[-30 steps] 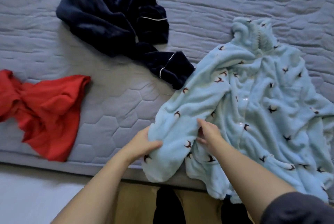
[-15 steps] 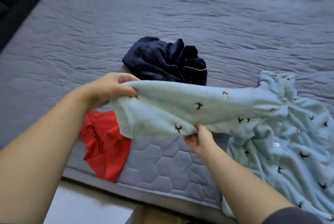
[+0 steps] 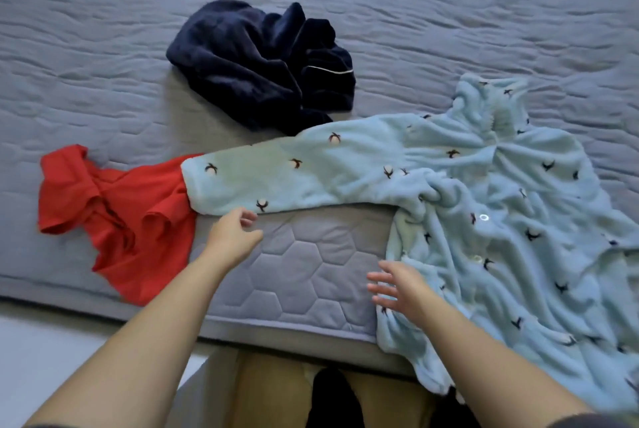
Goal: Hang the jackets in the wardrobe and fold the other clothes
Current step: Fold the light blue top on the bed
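A light blue fleece top with small dark bird prints [image 3: 501, 220] lies spread on the right of the bed, its bottom hanging over the front edge. One sleeve [image 3: 294, 178] stretches flat to the left, its cuff overlapping a crumpled red garment [image 3: 131, 220]. A dark navy fleece garment [image 3: 266, 68] sits bunched behind the sleeve. My left hand [image 3: 233, 237] hovers just below the sleeve cuff, fingers loosely curled, holding nothing. My right hand [image 3: 397, 286] is open with fingers spread at the left edge of the blue top's body.
The grey quilted mattress [image 3: 304, 275] fills the view; its front edge runs along the bottom. Below it are a pale floor [image 3: 45, 341] at the left and a tan surface [image 3: 269, 389] under the bed's edge.
Both hands held the blue sleeve lifted and stretched leftward half a second ago. The sleeve now lies flat on the bed, and both hands have let go.
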A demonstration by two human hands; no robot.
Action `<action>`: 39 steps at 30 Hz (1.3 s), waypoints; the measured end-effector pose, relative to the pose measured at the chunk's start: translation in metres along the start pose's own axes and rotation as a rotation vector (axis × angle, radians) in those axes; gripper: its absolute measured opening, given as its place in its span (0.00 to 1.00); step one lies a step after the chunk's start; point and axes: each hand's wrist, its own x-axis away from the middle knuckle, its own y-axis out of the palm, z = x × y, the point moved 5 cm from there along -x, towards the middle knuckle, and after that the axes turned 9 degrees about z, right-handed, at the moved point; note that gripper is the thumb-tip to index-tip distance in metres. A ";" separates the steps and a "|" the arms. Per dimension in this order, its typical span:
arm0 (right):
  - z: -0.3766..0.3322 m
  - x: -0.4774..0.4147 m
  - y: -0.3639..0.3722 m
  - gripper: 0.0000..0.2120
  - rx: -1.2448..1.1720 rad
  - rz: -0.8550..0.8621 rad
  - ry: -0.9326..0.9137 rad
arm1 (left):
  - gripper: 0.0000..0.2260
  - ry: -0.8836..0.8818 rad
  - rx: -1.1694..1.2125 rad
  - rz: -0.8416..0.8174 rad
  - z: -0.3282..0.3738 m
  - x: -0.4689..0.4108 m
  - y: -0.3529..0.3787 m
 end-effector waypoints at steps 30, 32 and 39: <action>0.193 -0.050 -0.144 0.04 0.466 -0.103 0.050 | 0.09 -0.447 -0.101 -0.092 -0.107 0.202 0.214; 0.198 -0.065 -0.170 0.06 0.419 0.100 -0.015 | 0.10 -0.469 -0.108 -0.189 -0.108 0.210 0.234; 0.201 -0.078 -0.307 0.12 0.112 0.669 0.003 | 0.06 -0.171 -0.058 -0.594 -0.013 0.263 0.346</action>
